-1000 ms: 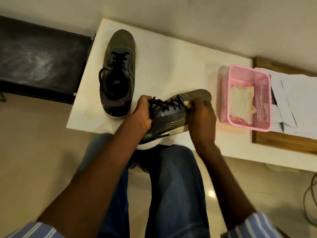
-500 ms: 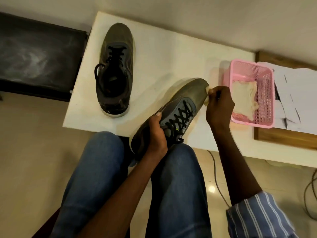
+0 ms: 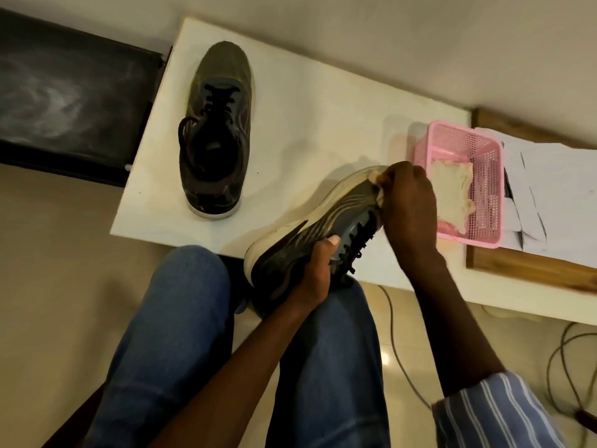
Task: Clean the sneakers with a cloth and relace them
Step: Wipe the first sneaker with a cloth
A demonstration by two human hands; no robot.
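Sneaker tilted on its side over the near edge of the white bench, heel down toward the lap, toe up beside the pink basket. Left hand wrapped round the heel and collar, thumb pressed on the upper near the black laces. Right hand clenched round a small pale cloth, pressed to the toe and the edge of the sole.

Best done, by the look of it, with short firm strokes along the sole's rim, heel braced against the thigh, shoe turned by the left hand rather than chased by the right.

Little room on the right: basket just beside the wiping knuckles, another cloth lying in it, papers on a wooden board beyond. More open bench to the left, between this shoe and the second sneaker, standing upright, laced, well apart. Cables on the floor under the right arm.
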